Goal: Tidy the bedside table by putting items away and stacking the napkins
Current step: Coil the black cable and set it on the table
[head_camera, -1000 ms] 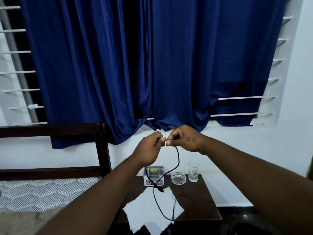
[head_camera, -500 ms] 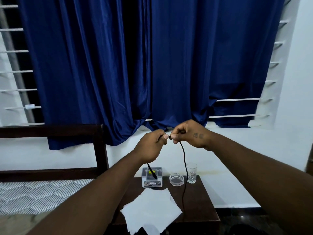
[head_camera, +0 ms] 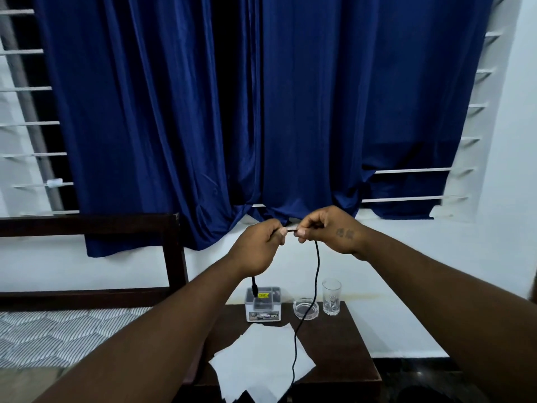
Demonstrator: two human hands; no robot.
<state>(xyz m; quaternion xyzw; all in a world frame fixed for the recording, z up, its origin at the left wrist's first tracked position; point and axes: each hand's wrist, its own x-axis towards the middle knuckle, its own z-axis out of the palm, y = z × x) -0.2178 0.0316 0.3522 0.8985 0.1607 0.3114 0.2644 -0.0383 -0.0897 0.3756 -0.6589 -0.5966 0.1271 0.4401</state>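
**Black cable held above the desk, napkins unstacked below**

Item: black cable (head_camera: 316, 274), pinched between both hands and raised well above the desk (head_camera: 343, 338). Left hand (head_camera: 255, 251) closed on one stretch, a short plug end hanging below it, just over the small clear box (head_camera: 263, 304). Right hand (head_camera: 328, 229) pinching the cable close beside the left, fingertips nearly touching; the long remainder drops past the glass ashtray (head_camera: 305, 309) and trails over the napkins (head_camera: 261, 362) to the desk's front edge. Holding it high and taut between two close pinches looks suited to gathering it into loops for storage, judged from the grip alone.

Also on the desk: a drinking glass (head_camera: 331, 296), upright at the back right, just beside the ashtray. Napkins lie fanned and overlapping at the front, not squared into a stack.

Surroundings: bed (head_camera: 58, 330) to the left, blue curtain (head_camera: 232, 112) behind
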